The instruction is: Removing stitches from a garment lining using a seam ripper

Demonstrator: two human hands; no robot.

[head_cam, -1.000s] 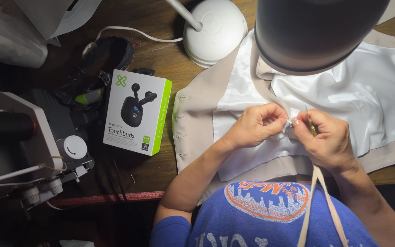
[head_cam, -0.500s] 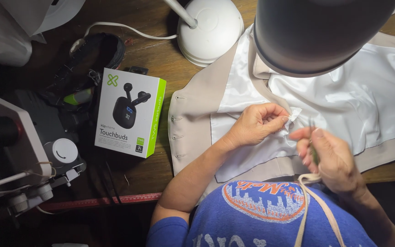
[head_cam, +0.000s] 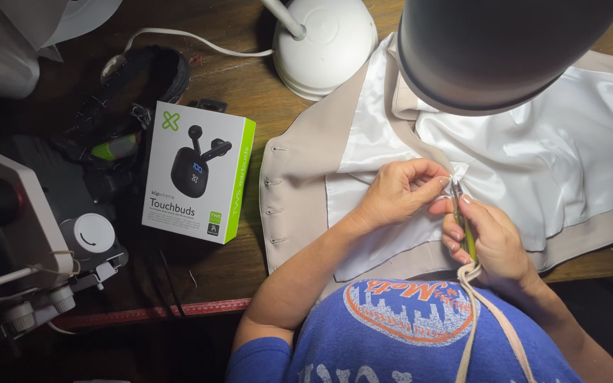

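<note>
Shiny white lining cloth (head_cam: 533, 152) of the beige vest (head_cam: 306, 163) lies spread on the dark wooden desk (head_cam: 235, 85), under the big lamp shade (head_cam: 498, 50). Left hand (head_cam: 399, 195) pinches a small fold of it. Right hand (head_cam: 494, 241) sits just beside, fingers (head_cam: 455, 234) closed around a thin green tool (head_cam: 462, 223) pointing up at the fold. A white box with a green side (head_cam: 196, 174) lies well apart to the left

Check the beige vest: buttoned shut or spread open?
Spread open: the beige vest lies flat, white satin lining facing up, buttonhole edge free.
</note>
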